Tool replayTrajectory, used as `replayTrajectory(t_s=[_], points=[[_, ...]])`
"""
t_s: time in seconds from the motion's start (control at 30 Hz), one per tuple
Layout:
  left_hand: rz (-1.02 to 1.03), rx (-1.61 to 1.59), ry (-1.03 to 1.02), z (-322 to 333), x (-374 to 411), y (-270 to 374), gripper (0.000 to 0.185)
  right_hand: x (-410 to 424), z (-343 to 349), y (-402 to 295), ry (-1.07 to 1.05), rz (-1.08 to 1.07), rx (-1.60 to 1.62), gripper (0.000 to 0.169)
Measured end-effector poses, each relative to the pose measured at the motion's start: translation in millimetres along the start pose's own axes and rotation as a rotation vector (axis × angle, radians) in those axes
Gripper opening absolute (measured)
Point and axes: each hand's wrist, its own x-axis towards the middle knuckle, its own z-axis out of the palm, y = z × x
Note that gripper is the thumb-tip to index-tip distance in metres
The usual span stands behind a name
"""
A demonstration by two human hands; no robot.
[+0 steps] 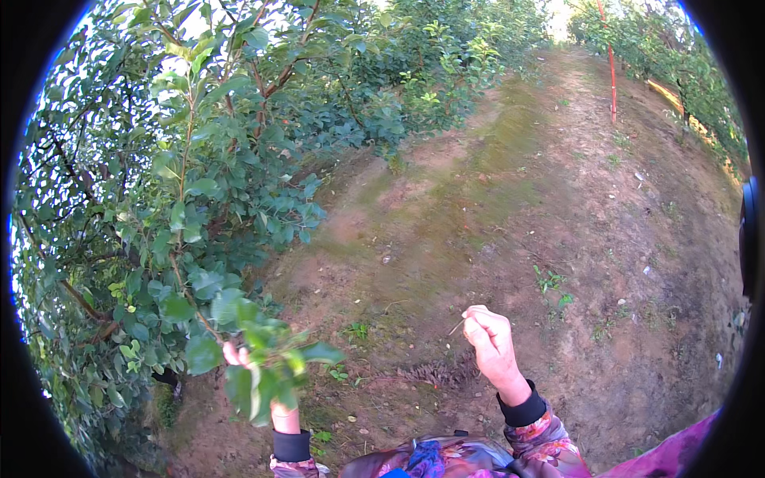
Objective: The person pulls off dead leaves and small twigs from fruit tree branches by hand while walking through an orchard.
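Leaves partly hide my left hand (236,355), whose fingers are closed around a leafy tree branch (194,305) at the lower left. Blurred green leaves (269,364) cover the palm and wrist. My right hand (490,343) is raised over the bare soil, right of the branch and apart from it. Between its thumb and fingers it pinches a thin brown twig (456,327) that sticks out to the left. Both arms wear flowered sleeves (547,433) with dark cuffs.
Dense leafy trees (239,149) stand along the left side. A dirt path (526,197) with moss and small weeds runs away ahead. A red pole (612,77) stands at the upper right, near more trees (705,71). Pink fabric (669,448) shows at the lower right.
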Motion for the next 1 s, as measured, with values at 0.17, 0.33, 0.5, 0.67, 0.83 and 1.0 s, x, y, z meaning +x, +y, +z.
replayTrajectory(t_s=[0.17,0.33,0.5,0.67,0.83,1.0], points=[[-0.063,-0.436,0.085,-1.3,5.5,15.0,0.061,-11.7,-20.3,18.6,0.080,0.211,-0.069,0.038],[0.434,0.738,0.214,56.5,26.8,89.4,0.077,-1.1,-17.9,34.5,0.046,0.142,-0.208,0.017],[0.142,0.705,0.040,65.0,22.0,43.9,0.071,14.7,-7.2,66.4,0.012,0.167,-0.228,0.005],[0.228,0.787,-0.216,111.8,38.6,-38.8,0.062,41.5,-14.0,111.5,-0.022,0.172,-0.428,0.028],[0.075,0.687,-0.285,165.8,69.2,-108.2,0.049,91.1,-7.8,148.4,0.027,0.239,-0.582,0.023],[0.017,0.625,-0.335,215.7,120.7,-161.9,0.043,147.5,0.9,173.3,0.063,0.251,-0.538,0.021]])
